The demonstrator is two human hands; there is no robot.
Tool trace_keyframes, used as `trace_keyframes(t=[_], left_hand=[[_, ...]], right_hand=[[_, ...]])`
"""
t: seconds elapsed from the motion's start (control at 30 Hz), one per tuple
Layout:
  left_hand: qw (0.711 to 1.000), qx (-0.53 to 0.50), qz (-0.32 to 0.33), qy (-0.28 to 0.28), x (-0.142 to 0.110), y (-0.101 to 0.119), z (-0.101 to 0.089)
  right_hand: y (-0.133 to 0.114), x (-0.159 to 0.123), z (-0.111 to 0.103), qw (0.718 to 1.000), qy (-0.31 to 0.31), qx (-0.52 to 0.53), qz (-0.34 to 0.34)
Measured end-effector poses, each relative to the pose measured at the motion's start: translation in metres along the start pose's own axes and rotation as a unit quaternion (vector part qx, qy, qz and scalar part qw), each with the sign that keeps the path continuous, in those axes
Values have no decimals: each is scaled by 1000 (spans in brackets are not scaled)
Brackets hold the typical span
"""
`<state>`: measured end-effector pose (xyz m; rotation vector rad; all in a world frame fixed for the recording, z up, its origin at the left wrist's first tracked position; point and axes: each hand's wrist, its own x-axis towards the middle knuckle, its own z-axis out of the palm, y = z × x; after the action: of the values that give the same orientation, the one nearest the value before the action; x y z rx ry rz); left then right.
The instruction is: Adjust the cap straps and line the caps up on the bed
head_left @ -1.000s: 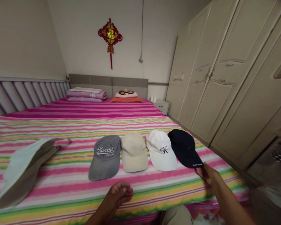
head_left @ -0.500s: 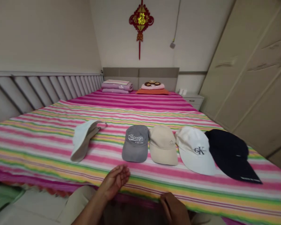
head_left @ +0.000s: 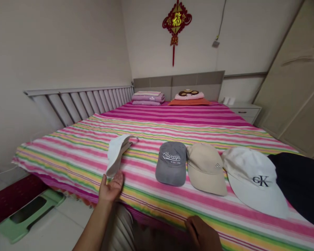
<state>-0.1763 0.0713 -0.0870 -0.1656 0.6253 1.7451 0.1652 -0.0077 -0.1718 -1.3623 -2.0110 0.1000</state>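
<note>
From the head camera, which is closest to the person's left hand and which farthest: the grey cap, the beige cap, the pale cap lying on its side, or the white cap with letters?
Measured from the left hand:
1. Pale cap on its side, just above the fingertips, leftmost.
2. Grey cap, to the hand's right.
3. Beige cap, beside the grey one.
4. White lettered cap, farther right, next to the dark cap.

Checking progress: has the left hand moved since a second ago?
Yes. The left hand has gone left, from below the grey cap to the pale cap's brim.
</note>
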Motion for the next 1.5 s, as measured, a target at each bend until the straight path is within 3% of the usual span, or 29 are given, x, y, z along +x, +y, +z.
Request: trace_keyframes(t=[0.23, 0.4, 0.47, 0.57, 0.63, 0.7, 0.77, 0.83, 0.93, 1.0, 1.07, 1.13, 1.23, 1.4, 1.5], left_hand=[[1000, 15, 13, 17, 6, -6, 12], [1000, 29, 1, -12, -8, -28, -7], [998, 41, -12, -54, -15, -35, -25], [976, 65, -58, -201, -24, -42, -53], [947, 81, -98, -296, -32, -47, -67], [926, 106, -128, -340, -44, -54, -74], [918, 146, -154, -336, -58, -65, -76], [911, 194, -181, -316, -71, -78, -76], [897, 242, -221, -297, -86, -96, -76], [888, 256, -240, -297, -90, -103, -76], [881, 261, -256, -299, -89, -107, -73], [881, 250, -262, -306, -86, -107, -67], [883, 205, -264, -328, -79, -105, -50], [869, 156, -286, -374, -68, -110, -10], [843, 161, -299, -416, -69, -120, 12]], right_hand=[[2, -5, 7, 1000, 20, 5, -6], [0, -6, 4, 999, 1, 47, 26], [-5, -2, -4, 994, -32, 88, 64], [-15, 13, -20, 970, -98, 188, 118], [-23, 27, -30, 938, -132, 283, 148], [-33, 43, -38, 887, -167, 395, 172], [-45, 60, -44, 820, -189, 515, 165], [-57, 75, -50, 723, -195, 646, 148], [-69, 94, -61, 599, -133, 770, 177], [-72, 102, -69, 531, -100, 813, 220], [-72, 106, -77, 482, -86, 835, 252], [-69, 106, -83, 457, -73, 846, 264], [-65, 99, -89, 443, -60, 855, 264], [-57, 88, -98, 453, -45, 849, 268], [-51, 86, -104, 458, -5, 843, 282]])
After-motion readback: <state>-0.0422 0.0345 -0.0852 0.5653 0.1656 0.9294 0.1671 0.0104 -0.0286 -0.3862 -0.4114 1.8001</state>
